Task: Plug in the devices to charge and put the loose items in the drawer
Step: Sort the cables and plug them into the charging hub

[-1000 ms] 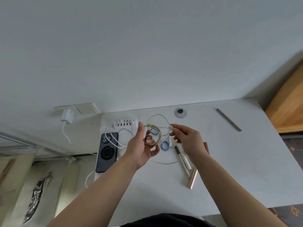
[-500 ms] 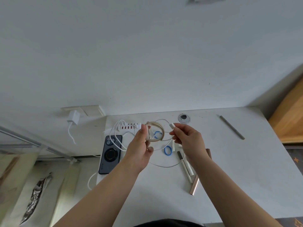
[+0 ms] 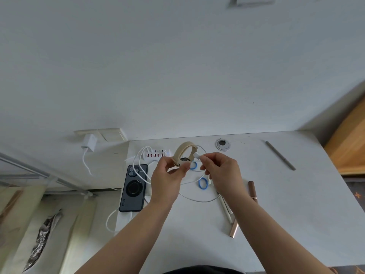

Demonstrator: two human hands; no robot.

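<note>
— From the head view: the left hand [image 3: 167,177] pinches the beige band [image 3: 184,153] of a wearable, held up over the bench [image 3: 286,204]; its dark body [image 3: 185,159] faces right, toward the other hand.

— And the right hand [image 3: 221,171]?

— Fingers curled, gripping the white connector [image 3: 197,155] of a cable [image 3: 197,199]; the tip points left, just beside the dark body; touching or not, I cannot tell.

— So the mating runs sideways?

— I'd say so; left to right between the hands, the right one nearer the plug, so it likely drives in.

— The rest?

— The phone [image 3: 134,187] lies flat at the bench's left edge, the USB hub [image 3: 158,154] behind it; blue hair ties [image 3: 203,183] and pens [image 3: 227,209] lie loose beneath the right wrist; no drawer in sight.
</note>
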